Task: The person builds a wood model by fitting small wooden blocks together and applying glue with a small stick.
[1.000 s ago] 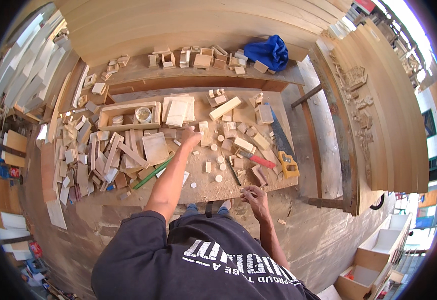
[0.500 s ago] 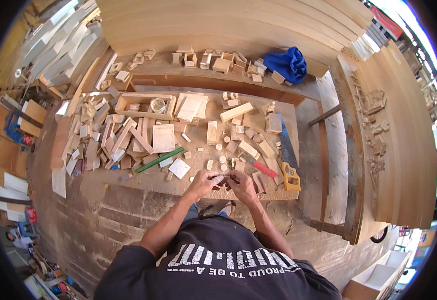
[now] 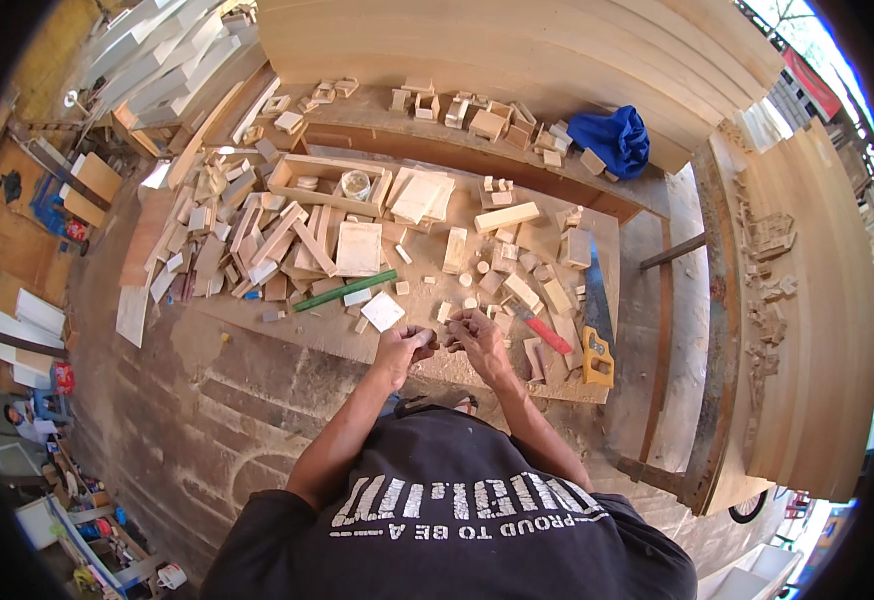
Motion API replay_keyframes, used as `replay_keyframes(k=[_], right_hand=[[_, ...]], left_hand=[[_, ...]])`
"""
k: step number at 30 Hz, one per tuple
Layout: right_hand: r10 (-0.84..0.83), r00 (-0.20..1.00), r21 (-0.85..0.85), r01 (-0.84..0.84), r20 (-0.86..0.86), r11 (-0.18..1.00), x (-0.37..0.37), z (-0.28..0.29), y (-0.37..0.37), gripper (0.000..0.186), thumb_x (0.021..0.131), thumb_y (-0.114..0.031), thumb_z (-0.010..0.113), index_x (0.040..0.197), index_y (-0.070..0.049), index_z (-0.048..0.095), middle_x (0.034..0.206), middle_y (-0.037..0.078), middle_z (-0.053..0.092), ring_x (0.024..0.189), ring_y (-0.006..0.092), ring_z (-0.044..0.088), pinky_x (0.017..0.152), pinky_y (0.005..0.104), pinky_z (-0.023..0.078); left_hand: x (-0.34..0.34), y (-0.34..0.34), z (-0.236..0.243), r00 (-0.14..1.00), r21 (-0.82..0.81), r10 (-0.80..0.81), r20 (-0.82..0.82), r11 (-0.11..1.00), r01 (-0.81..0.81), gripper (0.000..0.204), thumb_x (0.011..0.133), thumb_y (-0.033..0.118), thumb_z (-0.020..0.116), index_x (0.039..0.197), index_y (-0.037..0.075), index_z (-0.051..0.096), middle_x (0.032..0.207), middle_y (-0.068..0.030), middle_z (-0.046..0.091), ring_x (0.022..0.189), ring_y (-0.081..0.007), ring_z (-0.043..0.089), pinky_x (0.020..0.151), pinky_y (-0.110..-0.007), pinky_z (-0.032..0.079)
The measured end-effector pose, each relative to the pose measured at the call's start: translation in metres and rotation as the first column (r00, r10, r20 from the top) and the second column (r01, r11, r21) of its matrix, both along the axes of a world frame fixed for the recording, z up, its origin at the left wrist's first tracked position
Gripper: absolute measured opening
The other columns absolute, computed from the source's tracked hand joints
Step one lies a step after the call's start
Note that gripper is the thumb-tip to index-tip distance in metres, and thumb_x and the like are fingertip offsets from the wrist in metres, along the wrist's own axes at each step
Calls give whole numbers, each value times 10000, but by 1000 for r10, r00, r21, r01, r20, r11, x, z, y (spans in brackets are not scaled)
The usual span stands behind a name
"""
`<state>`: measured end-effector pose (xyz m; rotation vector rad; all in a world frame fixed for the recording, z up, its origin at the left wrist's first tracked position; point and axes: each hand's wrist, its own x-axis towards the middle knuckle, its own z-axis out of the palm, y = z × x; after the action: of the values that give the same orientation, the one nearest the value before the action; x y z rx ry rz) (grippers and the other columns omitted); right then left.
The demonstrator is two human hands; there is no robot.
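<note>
Above the near edge of the workbench (image 3: 357, 345), my left hand (image 3: 405, 352) is closed, with its thumb pressed to the fingers. Close beside it, my right hand (image 3: 481, 345) has its fingers curled in a pinch. Whatever sits in either grip is too small and covered to make out. A white square tile-like piece (image 3: 383, 312) lies just beyond my left hand. Past my right hand are small round wooden discs (image 3: 470, 302), short wooden blocks (image 3: 523, 291) and a red-handled tool (image 3: 549, 335).
A handsaw with a yellow handle (image 3: 598, 356) lies at the bench's right end. A green stick (image 3: 345, 290) lies at left centre, before piled wood offcuts (image 3: 247, 235). Farther back are an open wooden box (image 3: 292, 192) holding a jar (image 3: 355, 184), and a blue cloth (image 3: 612, 140) on a shelf.
My hands, nearly touching before, are now slightly apart. The whole view has shifted, so the bench appears farther right.
</note>
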<state>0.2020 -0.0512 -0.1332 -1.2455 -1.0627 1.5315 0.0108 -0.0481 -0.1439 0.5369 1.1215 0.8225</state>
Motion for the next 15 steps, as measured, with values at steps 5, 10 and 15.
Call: replay_keyframes(k=[5,10,15], right_hand=[[-102,993,89,97,55,991,-14,11,10,194,1015,-108,622,1115,59,627,938,106,715,755,137,682,629,270,561],[-130,957,61,118,259,991,-27,30,23,160,1001,-121,642,1054,29,666,882,110,725,726,131,677,630,281,549],[-393,734,422,160,554,892,-64,13,33,126,933,-72,682,1029,8,664,883,161,719,728,212,687,650,341,540]], left_hand=[[0,22,28,994,88,-44,102,995,36,129,972,82,667,1086,22,680,952,-69,736,812,-145,719,725,-249,583],[-19,51,25,974,-13,-134,182,990,138,158,971,87,655,1114,26,682,953,-41,713,839,-124,679,704,-249,556],[-22,75,17,982,38,-136,134,991,132,87,975,152,694,1031,86,694,905,10,703,816,-93,662,673,-235,520]])
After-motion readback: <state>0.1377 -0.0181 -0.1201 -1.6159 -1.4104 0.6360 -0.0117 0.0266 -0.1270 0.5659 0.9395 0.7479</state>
